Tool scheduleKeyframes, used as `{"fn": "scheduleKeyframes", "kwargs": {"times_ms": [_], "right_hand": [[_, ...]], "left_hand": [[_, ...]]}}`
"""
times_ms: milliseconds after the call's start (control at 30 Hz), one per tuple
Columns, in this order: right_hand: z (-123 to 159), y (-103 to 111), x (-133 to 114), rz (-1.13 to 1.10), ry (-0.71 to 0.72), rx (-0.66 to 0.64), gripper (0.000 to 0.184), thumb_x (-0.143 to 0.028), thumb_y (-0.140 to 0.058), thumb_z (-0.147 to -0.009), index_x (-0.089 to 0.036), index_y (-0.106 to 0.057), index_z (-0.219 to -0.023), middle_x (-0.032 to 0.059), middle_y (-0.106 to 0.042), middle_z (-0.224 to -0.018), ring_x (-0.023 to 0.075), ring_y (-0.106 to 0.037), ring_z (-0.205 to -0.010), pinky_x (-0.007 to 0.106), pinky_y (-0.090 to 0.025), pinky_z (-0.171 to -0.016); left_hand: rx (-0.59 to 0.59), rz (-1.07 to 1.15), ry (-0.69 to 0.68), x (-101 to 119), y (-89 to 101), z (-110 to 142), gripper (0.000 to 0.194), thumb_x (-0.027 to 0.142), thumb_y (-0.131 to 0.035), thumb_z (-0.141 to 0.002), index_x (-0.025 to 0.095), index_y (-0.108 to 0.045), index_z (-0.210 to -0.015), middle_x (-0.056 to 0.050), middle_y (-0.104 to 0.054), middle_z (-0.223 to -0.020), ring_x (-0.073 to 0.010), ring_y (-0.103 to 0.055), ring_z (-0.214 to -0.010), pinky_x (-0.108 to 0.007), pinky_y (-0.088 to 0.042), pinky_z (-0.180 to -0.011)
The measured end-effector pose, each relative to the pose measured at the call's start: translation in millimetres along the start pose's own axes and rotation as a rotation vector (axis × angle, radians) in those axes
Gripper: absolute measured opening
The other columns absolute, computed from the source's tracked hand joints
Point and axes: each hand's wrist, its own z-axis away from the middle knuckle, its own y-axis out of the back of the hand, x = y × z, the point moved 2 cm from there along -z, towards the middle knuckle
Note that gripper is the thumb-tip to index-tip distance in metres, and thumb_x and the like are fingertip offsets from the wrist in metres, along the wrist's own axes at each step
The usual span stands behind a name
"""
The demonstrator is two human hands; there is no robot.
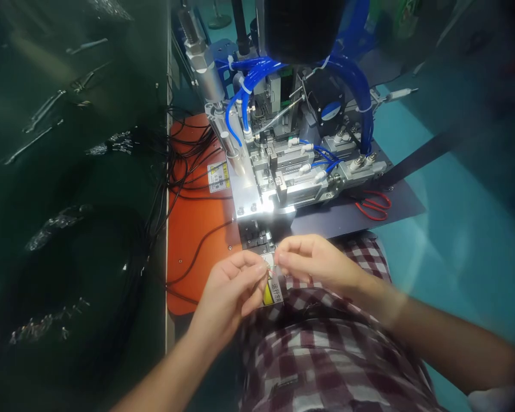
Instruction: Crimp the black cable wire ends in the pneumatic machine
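Observation:
My left hand (239, 281) is closed in a pinch at the front of a metal machine (283, 177). Between its fingertips and those of my right hand (309, 258) show thin coloured wires (273, 267), greenish and reddish. My right hand is also pinched, its thumb and forefinger meeting at the wires' other side. The wires are very fine, and the fingers hide their ends. Just beyond both hands lies the machine's small dark front fixture (257, 237). Beneath them is a white and yellow label (274, 290) with printed characters.
Black cables (189, 154) run over the orange plate (201, 229) from a dark green surface at left, where bundles with shiny ends (54, 226) lie. Red-handled scissors (375, 206) rest on the dark plate at right. Blue air tubes (257, 71) arch over the machine.

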Motion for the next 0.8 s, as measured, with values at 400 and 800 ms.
{"fn": "scheduleKeyframes", "kwargs": {"times_ms": [400,800], "right_hand": [[0,4,-12,0.243,0.039,-0.012,0.017,-0.031,-0.067,-0.078,-0.015,-0.064,-0.079,-0.0032,-0.054,-0.059,0.0078,-0.045,-0.048,0.021,-0.036,-0.045],[7,-24,23,0.150,0.222,0.231,0.020,-0.034,-0.053,-0.092,-0.019,-0.051,-0.079,-0.0071,-0.044,-0.054,0.0072,-0.041,-0.045,0.020,-0.034,-0.044]], "left_hand": [[-0.009,-0.026,0.011,0,-0.8,1,0.020,0.027,-0.068,-0.078,0.013,-0.058,-0.070,0.004,-0.055,-0.053,0.0013,-0.031,-0.033,-0.016,-0.024,-0.041],[0.027,0.019,0.001,-3,-0.9,0,0.017,0.025,-0.061,-0.084,0.014,-0.056,-0.072,0.005,-0.051,-0.051,0.0007,-0.029,-0.035,-0.016,-0.024,-0.043]]}}
